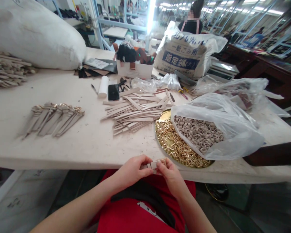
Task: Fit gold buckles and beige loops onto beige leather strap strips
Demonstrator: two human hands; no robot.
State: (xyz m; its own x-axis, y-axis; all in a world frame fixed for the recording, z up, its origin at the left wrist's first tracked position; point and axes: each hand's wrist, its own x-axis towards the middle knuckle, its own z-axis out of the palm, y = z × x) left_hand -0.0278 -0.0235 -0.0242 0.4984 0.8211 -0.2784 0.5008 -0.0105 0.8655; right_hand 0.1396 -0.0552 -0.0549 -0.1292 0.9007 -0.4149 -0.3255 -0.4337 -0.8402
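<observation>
Both hands [133,169] pinch closed on a pale strap [154,165] between them, apparently buckled.

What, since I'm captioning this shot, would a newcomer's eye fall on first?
Likely the shiny gold pieces on the round tray right of centre, partly overlapped by a translucent bag of small beige loops. Next, the left hand and right hand, pinching a pale strip between them by the near edge of the table.

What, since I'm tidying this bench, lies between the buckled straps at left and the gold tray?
The head view shows a loose pile of pale strips between the buckled straps and the gold tray.
</observation>
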